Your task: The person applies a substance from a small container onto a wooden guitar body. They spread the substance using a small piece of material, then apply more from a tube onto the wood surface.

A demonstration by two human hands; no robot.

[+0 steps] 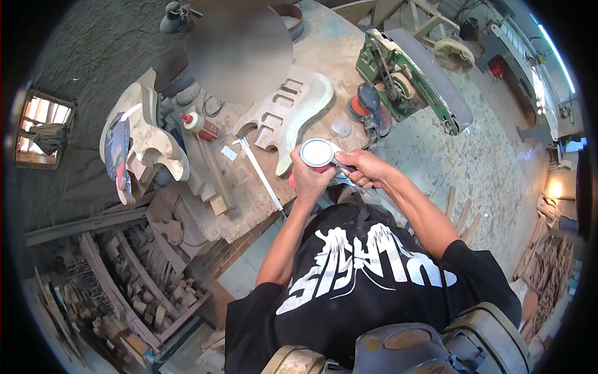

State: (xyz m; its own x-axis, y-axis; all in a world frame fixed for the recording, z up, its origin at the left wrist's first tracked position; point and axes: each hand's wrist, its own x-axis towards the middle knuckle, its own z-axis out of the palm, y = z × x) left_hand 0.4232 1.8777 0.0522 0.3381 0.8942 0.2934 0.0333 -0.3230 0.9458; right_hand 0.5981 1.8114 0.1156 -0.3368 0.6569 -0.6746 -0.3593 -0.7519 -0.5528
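My left hand is wrapped round a round red can with a white top, held at the bench's front edge. My right hand grips a dark flat object, hard to make out, against the can's right side. A pale guitar-shaped wooden body with cut cavities lies beyond my hands. To the left are a white caliper and a red-and-white bottle. A small clear disc lies behind my right hand.
A green belt sander stands at back right, beside an orange-and-dark hand sander. Stacked wooden shapes and strips occupy the bench's left. Offcut bins sit lower left.
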